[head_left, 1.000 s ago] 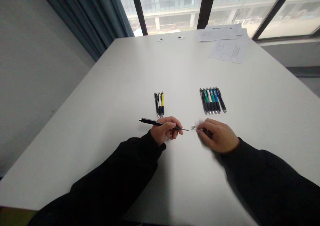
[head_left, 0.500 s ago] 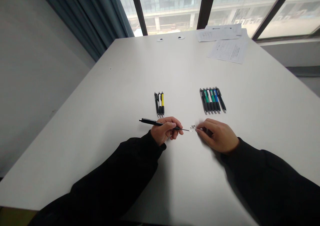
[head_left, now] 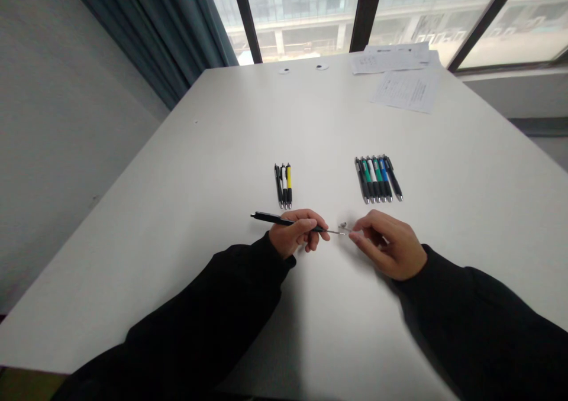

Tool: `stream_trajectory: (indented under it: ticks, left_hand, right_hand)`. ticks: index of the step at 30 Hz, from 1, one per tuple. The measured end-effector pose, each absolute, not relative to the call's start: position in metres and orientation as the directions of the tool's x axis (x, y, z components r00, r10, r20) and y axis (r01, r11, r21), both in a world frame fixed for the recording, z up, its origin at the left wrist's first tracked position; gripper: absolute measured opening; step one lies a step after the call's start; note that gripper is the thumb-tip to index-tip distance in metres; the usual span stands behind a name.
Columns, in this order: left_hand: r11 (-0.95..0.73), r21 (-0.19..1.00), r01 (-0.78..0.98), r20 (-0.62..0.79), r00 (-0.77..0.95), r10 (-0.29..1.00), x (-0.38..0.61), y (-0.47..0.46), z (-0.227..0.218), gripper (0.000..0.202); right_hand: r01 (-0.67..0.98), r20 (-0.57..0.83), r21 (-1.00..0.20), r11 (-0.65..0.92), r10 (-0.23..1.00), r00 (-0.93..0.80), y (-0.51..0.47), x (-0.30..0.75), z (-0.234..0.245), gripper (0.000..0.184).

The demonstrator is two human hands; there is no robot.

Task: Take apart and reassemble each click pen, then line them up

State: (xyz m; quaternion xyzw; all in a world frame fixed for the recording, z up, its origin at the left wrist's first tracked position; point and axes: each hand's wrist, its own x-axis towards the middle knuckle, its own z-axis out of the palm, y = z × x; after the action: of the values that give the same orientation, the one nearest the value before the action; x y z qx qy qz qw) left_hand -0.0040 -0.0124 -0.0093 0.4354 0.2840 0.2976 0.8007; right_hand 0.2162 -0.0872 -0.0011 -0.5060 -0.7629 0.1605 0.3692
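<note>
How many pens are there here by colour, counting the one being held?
Black pens: 4
Green pens: 2
White pens: 2
Blue pen: 1
Yellow pen: 1
Total: 10, counting the black pen in the left hand

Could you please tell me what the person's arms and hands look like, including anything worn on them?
The left sleeve and right sleeve are long, plain and black, reaching the wrists, with no markings visible. The left hand and right hand are bare, with no gloves, rings, watch or cables showing.
</note>
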Motion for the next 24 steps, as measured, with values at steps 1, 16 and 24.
stream_trajectory:
  ticks: [1, 16, 24]
  left_hand:
    - [0.443, 0.870, -0.216, -0.196, 0.672, 0.714, -0.004, -0.012, -0.010, 0.029]
    - [0.443, 0.851, -0.281, -0.247, 0.531, 0.811, -0.003, -0.009, -0.001, 0.035]
    - [0.462, 0.820, -0.337, -0.244, 0.525, 0.815, -0.004, -0.008, 0.002, 0.035]
  right_hand:
    - [0.613, 0.408, -0.644, 0.457, 0.883, -0.231, -0.089, 0.214, 0.001, 0.010]
    - [0.503, 0.291, -0.783, 0.366, 0.930, -0.225, -0.085, 0.234, 0.009, 0.012]
    - [0.713, 0.159, -0.577, 0.398, 0.911, -0.379, -0.079, 0.243, 0.001, 0.007]
